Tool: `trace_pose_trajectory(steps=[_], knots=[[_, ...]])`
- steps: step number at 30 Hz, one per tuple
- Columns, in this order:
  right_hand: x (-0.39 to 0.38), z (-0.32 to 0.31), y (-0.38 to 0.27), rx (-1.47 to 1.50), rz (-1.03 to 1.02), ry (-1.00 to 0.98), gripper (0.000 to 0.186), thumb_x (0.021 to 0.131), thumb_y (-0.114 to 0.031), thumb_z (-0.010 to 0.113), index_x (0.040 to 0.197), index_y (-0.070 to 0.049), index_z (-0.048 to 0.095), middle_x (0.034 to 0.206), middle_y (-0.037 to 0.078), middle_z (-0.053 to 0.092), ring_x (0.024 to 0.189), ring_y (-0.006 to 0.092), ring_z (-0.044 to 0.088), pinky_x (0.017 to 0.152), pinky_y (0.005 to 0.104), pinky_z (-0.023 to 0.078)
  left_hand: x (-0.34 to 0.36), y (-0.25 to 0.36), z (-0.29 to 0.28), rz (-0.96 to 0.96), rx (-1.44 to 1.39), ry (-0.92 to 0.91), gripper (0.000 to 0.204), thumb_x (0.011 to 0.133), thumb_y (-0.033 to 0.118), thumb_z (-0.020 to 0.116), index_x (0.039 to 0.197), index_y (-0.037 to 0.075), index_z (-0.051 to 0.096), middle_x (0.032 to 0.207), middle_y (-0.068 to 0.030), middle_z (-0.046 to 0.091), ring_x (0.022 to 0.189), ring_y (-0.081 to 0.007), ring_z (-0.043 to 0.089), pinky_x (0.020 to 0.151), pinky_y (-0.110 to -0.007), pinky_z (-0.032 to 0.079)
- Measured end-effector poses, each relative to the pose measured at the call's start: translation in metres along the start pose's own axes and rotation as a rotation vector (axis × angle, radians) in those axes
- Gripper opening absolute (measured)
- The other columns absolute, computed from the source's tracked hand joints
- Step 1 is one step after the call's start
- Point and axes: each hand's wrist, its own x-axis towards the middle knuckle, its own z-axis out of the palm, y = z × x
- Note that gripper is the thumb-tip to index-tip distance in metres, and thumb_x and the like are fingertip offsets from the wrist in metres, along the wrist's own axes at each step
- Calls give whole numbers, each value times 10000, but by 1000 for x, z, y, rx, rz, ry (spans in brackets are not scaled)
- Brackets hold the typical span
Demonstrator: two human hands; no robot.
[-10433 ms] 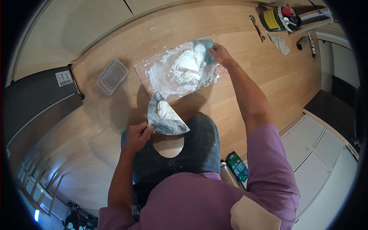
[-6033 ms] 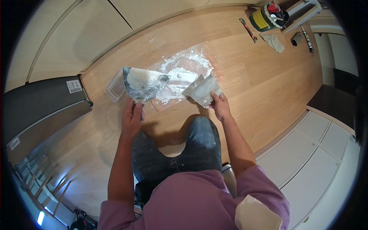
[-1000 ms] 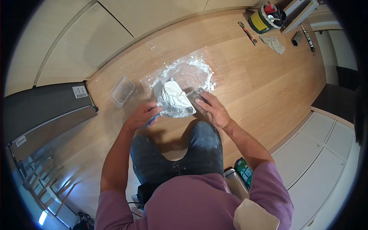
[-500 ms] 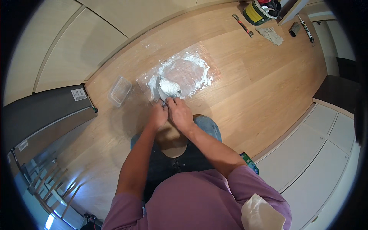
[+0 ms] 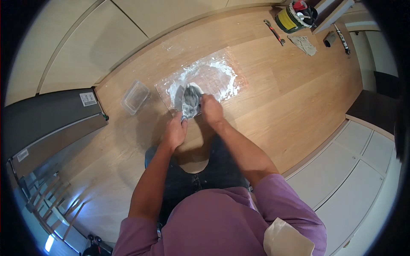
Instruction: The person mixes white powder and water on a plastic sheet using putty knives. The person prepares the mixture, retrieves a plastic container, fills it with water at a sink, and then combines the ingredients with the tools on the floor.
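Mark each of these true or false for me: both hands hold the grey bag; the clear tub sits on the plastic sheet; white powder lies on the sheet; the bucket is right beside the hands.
1. Both hands, left hand and right hand, hold the grey bag. True.
2. The clear tub sits on the plastic sheet. False: it stands on the wooden floor, left of the sheet.
3. White powder lies on the sheet. True.
4. The bucket is right beside the hands. False: it stands far off, near the picture's top right.
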Motion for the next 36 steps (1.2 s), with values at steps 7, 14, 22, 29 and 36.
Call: trace_pose_trajectory(steps=[7,14,22,29,36], knots=[[9,-64,51,632,212,-56,345,1006,-379,655,965,-37,670,797,155,713,670,287,668,589,406,511,-23,-51,-68,-207,-425,-370,293,1050,298,545,961,23,590,723,-116,616,591,-258,587,577,-372,487],[14,-116,15,1176,582,-741,409,973,-502,705,962,-94,679,697,-40,591,552,47,513,423,201,343,-10,-19,-79,-124,-627,-801,288,1089,288,510,934,56,584,669,-27,579,497,-112,542,480,-281,435],[16,-134,35,968,482,-864,404,956,-482,734,988,-80,700,688,-39,565,504,51,419,432,221,285,1,-25,-73,-32,-733,-765,278,1096,268,524,950,45,601,680,-23,587,488,-89,523,476,-259,410],[-1,-134,57,919,454,-641,358,999,-412,693,1096,-67,703,772,-18,640,562,56,490,466,243,345,1,-27,-72,-137,-948,-596,258,1100,293,517,1013,59,581,681,-27,580,501,-96,533,484,-251,419],[-30,-158,-10,610,-204,-19,292,1006,-51,592,1290,-38,659,1112,106,734,938,237,676,882,349,541,-14,-41,-45,-325,-1128,-600,302,1101,368,494,1116,76,570,653,-37,555,455,-132,521,423,-282,422]])
